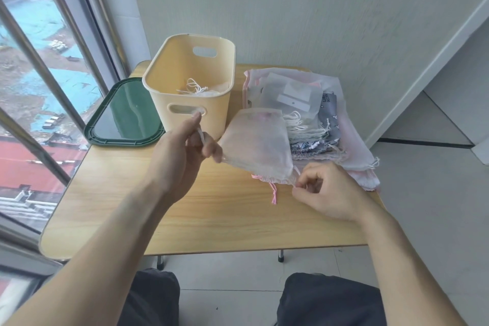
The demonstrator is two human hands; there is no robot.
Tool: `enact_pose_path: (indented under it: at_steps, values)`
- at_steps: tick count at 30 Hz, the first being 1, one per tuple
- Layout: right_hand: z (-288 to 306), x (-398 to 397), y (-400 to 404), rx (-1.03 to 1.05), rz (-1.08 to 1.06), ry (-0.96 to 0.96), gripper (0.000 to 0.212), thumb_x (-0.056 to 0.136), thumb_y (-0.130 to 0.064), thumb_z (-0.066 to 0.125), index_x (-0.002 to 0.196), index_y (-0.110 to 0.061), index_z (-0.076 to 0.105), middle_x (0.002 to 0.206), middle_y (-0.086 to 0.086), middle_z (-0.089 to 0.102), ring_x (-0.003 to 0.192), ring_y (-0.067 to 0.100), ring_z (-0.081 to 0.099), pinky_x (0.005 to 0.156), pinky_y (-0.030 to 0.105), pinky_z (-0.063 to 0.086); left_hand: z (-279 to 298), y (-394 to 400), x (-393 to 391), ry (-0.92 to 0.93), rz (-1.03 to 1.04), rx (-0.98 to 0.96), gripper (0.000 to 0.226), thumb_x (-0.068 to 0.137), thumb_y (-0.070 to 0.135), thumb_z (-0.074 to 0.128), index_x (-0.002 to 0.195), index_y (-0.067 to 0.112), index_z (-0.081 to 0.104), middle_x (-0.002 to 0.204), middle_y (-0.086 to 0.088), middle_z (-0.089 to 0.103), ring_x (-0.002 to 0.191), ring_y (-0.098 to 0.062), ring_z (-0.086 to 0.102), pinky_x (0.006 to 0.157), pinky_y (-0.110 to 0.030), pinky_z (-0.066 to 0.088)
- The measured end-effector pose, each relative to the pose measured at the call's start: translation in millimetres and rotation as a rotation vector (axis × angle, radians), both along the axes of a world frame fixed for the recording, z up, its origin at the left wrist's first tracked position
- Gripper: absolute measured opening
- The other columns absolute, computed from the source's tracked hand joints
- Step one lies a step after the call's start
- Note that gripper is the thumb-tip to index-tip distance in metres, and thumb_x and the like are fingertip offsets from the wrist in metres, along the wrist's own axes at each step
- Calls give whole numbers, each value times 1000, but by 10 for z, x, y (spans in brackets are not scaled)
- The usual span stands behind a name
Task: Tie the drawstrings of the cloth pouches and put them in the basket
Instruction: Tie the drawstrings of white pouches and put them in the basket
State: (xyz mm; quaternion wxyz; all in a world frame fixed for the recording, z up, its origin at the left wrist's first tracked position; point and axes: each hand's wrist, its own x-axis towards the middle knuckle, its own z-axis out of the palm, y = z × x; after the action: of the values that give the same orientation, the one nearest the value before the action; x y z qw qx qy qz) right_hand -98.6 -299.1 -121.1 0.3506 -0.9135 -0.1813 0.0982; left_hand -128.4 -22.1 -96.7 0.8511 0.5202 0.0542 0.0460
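A small wooden table [148, 193] stands in a corner between a window on the left and a pale wall. Its near half is bare wood. At the back sit a cream basket [189, 87] holding a white pouch with cords, and a dark green lid [124, 114] overhanging the left edge. A stack of pouches [312, 114] reaches the right edge. Between both hands hangs a sheer pink pouch [256, 145]: the left hand [182, 151] pinches its cord, the right hand [328, 190] pinches the gathered mouth, fingers curled. A pink cord [274, 193] dangles below. The fingertips' grip is partly hidden.
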Motion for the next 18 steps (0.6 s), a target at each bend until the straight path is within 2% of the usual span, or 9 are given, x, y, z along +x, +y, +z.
enact_pose_path:
  at_steps: [2,3,5,8,10,12,15,17,18]
  values:
    - [41,6,-51,78,11,83,22,85,-17,77,64,-16,71,79,-5,67,73,19,62,76,41,51,-40,21,27,63,27,1,49,103,30,44,56,20,36,52,-1,25,53,-21,27,69,-34,30]
    - [66,13,-86,139,1,123,27,88,-17,76,62,-13,70,79,-6,67,70,15,61,73,37,49,-64,30,43,92,35,-9,47,104,30,44,58,20,34,53,1,22,55,-20,22,67,-34,27]
    - [115,18,-148,289,-49,175,35,92,-23,70,62,-7,66,76,-5,65,65,8,56,74,32,43,-89,38,62,137,54,-21,46,105,29,43,61,19,34,53,4,23,55,-18,20,66,-33,27]
    - [138,47,-193,515,-215,226,38,92,-32,63,59,-15,68,78,4,64,73,19,56,74,39,47,-74,49,69,154,71,-39,46,104,30,46,62,20,32,52,4,19,53,-18,23,66,-30,39]
    - [146,68,-201,685,-309,274,42,91,-30,63,51,-17,62,83,7,65,79,21,58,69,35,49,-47,57,63,132,58,-118,49,102,29,48,57,21,29,51,2,13,49,-18,25,64,-29,47]
    - [177,73,-216,913,-394,341,49,94,-22,62,47,-18,50,83,8,66,76,21,61,64,31,48,-11,68,48,96,51,-251,56,102,27,48,50,23,28,47,4,12,43,-16,24,58,-27,47]
    - [257,34,-187,1259,-454,461,47,93,-21,59,47,-22,53,80,3,69,85,23,70,71,28,54,26,90,26,71,24,-373,56,100,28,50,49,24,27,51,5,6,41,-11,14,46,-22,36]
    - [292,-22,-110,1477,-402,531,38,91,-27,61,55,-22,52,81,2,70,102,28,72,84,32,57,14,80,26,82,-36,-328,54,100,30,48,50,24,28,53,5,5,44,-12,8,42,-22,21]
    - [303,-47,-64,1548,-367,559,43,92,-30,60,52,-22,50,82,0,71,109,29,71,88,33,57,2,63,28,89,-74,-276,53,100,31,47,51,24,28,53,5,5,46,-12,7,42,-23,15]
